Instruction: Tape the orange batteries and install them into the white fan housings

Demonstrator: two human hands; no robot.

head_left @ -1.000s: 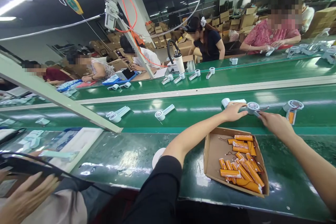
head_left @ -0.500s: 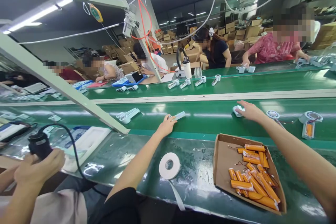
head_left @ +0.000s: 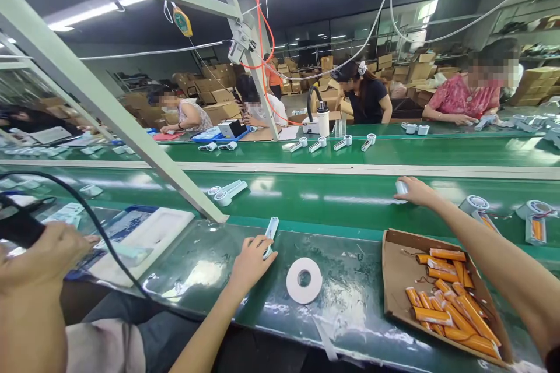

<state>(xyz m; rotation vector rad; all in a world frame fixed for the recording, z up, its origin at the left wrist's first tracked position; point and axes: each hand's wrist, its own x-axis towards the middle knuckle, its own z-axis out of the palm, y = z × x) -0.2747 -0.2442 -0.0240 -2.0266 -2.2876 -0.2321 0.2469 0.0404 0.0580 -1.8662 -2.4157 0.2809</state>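
My left hand (head_left: 254,257) is closed over the round end of a light-blue handheld fan housing (head_left: 272,227), its open handle pointing away from me at the front edge of the green belt. Further right, my right hand (head_left: 417,191) grips another light-blue fan housing (head_left: 401,189) on the belt; its handle is hidden from me. A roll of white tape (head_left: 304,281) lies on the bench beside my left hand, its loose end hanging over the edge. Below my right forearm sits a cardboard tray (head_left: 394,280) with several orange battery packs (head_left: 464,309).
Two fan housings with batteries (head_left: 536,228) lie at the right of the belt (head_left: 332,204); a pair of housings (head_left: 227,191) is at the left. A slanted metal post (head_left: 144,134) stands left. A neighbour's hand (head_left: 48,256) holds a dark corded tool beside a white tray (head_left: 153,239).
My left hand has drawn its fan housing off the belt towards me and turned the handle away. My right hand stays at its housing. The view has shifted slightly left.
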